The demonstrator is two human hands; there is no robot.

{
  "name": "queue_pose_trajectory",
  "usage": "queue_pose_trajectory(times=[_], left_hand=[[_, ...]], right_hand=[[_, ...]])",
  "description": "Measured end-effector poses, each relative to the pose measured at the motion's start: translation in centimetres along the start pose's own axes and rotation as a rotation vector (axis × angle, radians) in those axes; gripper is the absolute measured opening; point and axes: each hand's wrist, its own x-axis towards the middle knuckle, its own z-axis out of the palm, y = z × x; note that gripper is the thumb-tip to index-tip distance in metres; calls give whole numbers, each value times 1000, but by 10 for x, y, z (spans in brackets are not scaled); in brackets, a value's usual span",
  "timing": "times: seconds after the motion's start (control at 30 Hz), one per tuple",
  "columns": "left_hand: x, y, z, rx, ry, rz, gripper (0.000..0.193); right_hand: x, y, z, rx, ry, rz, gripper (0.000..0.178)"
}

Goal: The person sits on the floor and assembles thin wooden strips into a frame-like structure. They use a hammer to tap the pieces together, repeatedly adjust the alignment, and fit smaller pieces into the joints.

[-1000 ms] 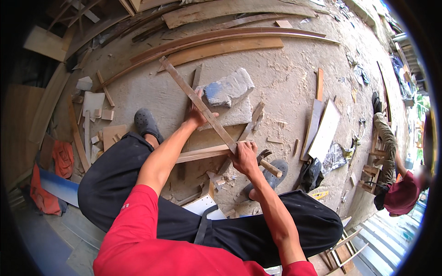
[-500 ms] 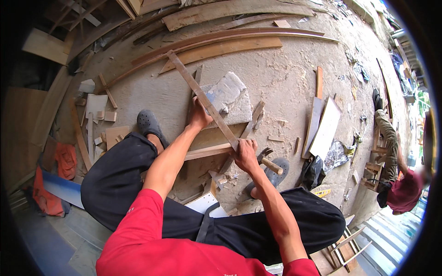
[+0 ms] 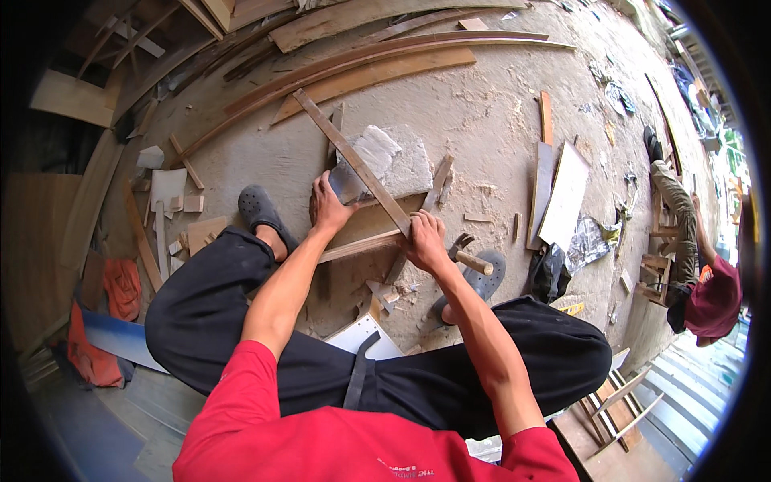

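Note:
A long, narrow wooden strip (image 3: 341,146) lies slantwise over a pale, rough block (image 3: 411,165), its far end pointing up and left. My right hand (image 3: 426,239) is closed around the strip's near end. Left of the strip, my left hand (image 3: 329,202) grips a grey flat piece (image 3: 347,185) by its edge; part of that piece lies under the strip, and its exact kind is unclear. A crumpled whitish piece (image 3: 376,153) rests on the block. Below the hands is a wooden board (image 3: 361,247), and a hammer (image 3: 472,259) is beside my right wrist.
Long planks (image 3: 377,71) lie across the far floor. To the right are a white board (image 3: 564,197) and a black plastic bag (image 3: 548,273). Wood offcuts (image 3: 193,203) are scattered at left. Another person (image 3: 711,297) is at the far right.
My left hand has shifted left, away from the strip, and more of the grey flat piece shows. My right hand keeps hold of the strip's near end. The whole view has shifted slightly.

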Motion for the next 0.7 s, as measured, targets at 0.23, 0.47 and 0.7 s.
queue_pose_trajectory(times=[0.23,0.47,0.7], left_hand=[[-7,16,-1,89,-1,-96,101],[-23,43,12,-195,293,153,63],[-47,74,10,-614,-58,-330,59]], right_hand=[[-1,1,-2,-48,-6,12,61],[2,-7,-19,5,-45,-5,65],[20,57,-24,519,288,669,33]])
